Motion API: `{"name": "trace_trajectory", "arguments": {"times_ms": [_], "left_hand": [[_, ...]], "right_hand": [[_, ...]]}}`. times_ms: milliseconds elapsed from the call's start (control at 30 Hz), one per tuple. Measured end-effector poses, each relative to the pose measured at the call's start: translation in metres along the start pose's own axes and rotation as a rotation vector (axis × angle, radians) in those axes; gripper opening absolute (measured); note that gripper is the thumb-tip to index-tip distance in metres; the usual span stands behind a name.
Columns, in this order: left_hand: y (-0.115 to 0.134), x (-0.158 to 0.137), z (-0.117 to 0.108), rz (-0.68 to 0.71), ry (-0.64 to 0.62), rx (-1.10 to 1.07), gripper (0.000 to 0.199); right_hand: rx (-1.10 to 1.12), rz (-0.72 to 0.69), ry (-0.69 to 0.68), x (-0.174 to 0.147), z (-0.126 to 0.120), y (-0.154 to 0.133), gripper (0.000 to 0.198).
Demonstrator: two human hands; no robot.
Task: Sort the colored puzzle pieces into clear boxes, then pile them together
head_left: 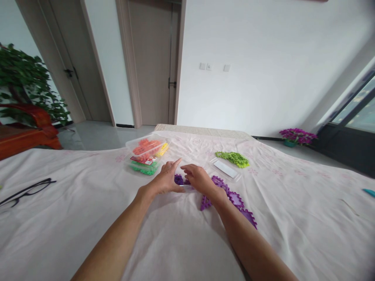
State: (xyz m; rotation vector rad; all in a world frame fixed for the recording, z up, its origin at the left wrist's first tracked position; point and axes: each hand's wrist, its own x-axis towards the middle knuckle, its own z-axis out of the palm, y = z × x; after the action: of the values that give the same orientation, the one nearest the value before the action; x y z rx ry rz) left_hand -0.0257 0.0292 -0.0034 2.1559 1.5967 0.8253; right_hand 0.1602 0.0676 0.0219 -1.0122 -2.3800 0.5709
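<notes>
My left hand curls round the left side of a small clear plastic box, its thumb on the near edge and a finger raised. Dark purple toothed pieces lie inside the box. Over the box's right part, my right hand bends its fingers down onto purple pieces; its fingertips are partly hidden. More purple interlocking plastic pieces lie on the cloth beside and under my right forearm, a triangle and squares among them.
Stacked clear boxes hold orange, yellow and green pieces at the left. A clear lid with a white label lies near lime-green pieces. Black glasses rest far left on the pale bedspread. A blue object is far right.
</notes>
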Motion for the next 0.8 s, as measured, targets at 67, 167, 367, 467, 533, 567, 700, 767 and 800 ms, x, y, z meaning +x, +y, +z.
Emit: {"name": "trace_trajectory", "arguments": {"times_ms": [67, 167, 367, 467, 533, 567, 700, 767, 800], "left_hand": [[0.001, 0.000, 0.000, -0.004, -0.004, 0.009, 0.122], [0.003, -0.001, -0.001, -0.005, -0.009, 0.017, 0.122], [0.007, -0.001, -0.005, -0.026, -0.021, 0.010, 0.120], [0.009, -0.001, -0.006, -0.025, -0.022, 0.013, 0.120], [0.010, -0.002, -0.006, -0.023, -0.022, 0.017, 0.119], [0.010, -0.002, -0.006, -0.022, -0.020, 0.019, 0.118], [0.013, -0.002, -0.007, -0.021, -0.011, 0.018, 0.114], [0.013, -0.002, -0.007, -0.021, -0.011, 0.017, 0.114], [0.013, -0.002, -0.007, -0.022, -0.010, 0.016, 0.114]], "right_hand": [[-0.031, -0.004, 0.007, -0.001, -0.002, -0.001, 0.046], [-0.070, 0.017, 0.030, -0.003, -0.011, -0.001, 0.037], [-0.270, 0.218, 0.142, -0.008, -0.056, 0.014, 0.034], [-0.394, 0.327, 0.085, -0.014, -0.079, 0.033, 0.035], [-0.453, 0.396, -0.018, -0.019, -0.087, 0.048, 0.035], [-0.476, 0.434, -0.067, -0.021, -0.089, 0.056, 0.036], [-0.533, 0.575, -0.173, -0.027, -0.086, 0.077, 0.041], [-0.549, 0.605, -0.204, -0.028, -0.081, 0.081, 0.046], [-0.557, 0.609, -0.222, -0.028, -0.079, 0.081, 0.048]]}}
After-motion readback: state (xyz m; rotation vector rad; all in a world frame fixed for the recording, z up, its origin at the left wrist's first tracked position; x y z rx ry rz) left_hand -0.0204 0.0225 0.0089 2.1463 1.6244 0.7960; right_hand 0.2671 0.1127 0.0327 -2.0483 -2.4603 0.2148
